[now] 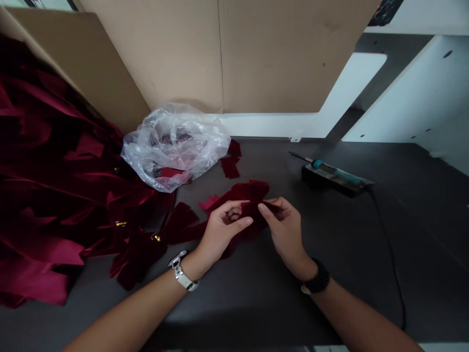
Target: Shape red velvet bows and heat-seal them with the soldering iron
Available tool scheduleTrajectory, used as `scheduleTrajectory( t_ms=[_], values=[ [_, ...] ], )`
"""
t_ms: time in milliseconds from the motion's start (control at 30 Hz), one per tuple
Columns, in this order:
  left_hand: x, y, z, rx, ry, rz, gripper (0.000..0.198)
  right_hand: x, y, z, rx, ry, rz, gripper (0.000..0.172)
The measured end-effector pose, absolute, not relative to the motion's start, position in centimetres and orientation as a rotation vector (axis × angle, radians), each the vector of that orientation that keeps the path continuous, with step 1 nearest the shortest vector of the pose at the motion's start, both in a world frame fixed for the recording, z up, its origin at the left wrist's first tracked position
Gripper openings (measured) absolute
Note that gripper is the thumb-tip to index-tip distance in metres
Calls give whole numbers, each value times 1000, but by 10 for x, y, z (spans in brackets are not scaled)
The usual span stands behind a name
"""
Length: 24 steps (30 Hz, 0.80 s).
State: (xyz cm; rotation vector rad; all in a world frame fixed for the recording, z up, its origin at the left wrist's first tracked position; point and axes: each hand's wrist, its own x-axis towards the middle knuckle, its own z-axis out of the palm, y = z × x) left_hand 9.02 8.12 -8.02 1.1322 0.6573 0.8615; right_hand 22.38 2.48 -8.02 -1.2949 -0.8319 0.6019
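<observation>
A crumpled dark red velvet strip lies with its long axis roughly across the view, rising slightly to the right, and one loose end hangs toward the wearer. It is held just above a dark grey tabletop, between 2 bare hands. The left hand, wearing a white wristwatch, has its fingers curled over the near fold. The right hand, wearing a black beaded bracelet, pinches the fold between thumb and fingertips. Nearby are a clear plastic bag, a soft heap of crimson velvet bows with small gold clips, and a teal-handled soldering iron on a black stand.
</observation>
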Motion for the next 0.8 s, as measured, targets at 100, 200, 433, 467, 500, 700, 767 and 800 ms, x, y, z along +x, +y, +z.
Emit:
scheduleTrajectory(
  t_ms=[100, 200, 433, 467, 500, 700, 767, 800],
  values=[
    [89, 84, -79, 1376, 733, 955, 29, 221, 24, -83, -1285, -853, 572, 15],
    [86, 88, -76, 1603, 778, 1098, 9, 218, 24, -84, -1271, -861, 571, 13],
    [84, 90, -70, 1597, 761, 975, 13, 218, 24, -83, -1248, -867, 607, 10],
    [85, 90, -70, 1549, 759, 944, 16, 218, 24, -82, -1246, -866, 610, 10],
    [85, 90, -71, 1501, 760, 924, 18, 218, 24, -82, -1246, -864, 614, 11],
    [88, 91, -73, 1386, 773, 961, 22, 218, 24, -82, -1223, -842, 645, 12],
    [88, 91, -73, 1319, 775, 932, 23, 219, 24, -82, -1216, -837, 655, 12],
    [89, 90, -73, 1272, 775, 920, 24, 219, 24, -83, -1216, -833, 661, 12]
  ],
)
